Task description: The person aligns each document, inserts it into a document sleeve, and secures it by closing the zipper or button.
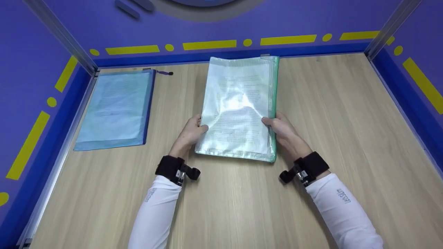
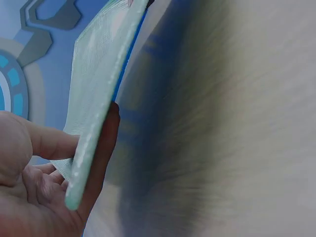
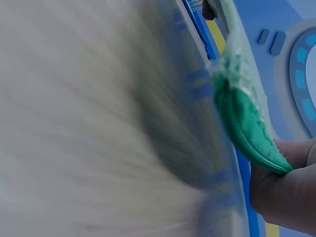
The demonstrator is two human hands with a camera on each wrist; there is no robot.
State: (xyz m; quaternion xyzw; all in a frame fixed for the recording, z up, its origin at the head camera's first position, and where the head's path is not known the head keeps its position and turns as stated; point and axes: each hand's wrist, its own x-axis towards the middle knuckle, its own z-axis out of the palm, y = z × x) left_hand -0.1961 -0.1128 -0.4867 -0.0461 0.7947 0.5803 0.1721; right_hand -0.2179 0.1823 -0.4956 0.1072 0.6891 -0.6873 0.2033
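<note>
A clear zip document pouch (image 1: 238,114) with a green edge and printed sheets inside is held up off the table between both hands. My left hand (image 1: 192,131) grips its left side, thumb on top; in the left wrist view the fingers (image 2: 106,153) lie under the pouch. At the green right edge, my right hand (image 1: 284,130) pinches the pouch with its thumb on the upper face. The right wrist view shows the green fabric corner (image 3: 249,126) close to that hand. A blue zip document pouch (image 1: 116,110) with printed sheets lies flat on the left, touched by neither hand.
The pouches are over a wood-grain table (image 1: 235,207). Blue panels with yellow marks stand behind it (image 1: 214,31) and along both sides. A dark zipper pull (image 1: 164,73) sticks out from the blue pouch's top right corner.
</note>
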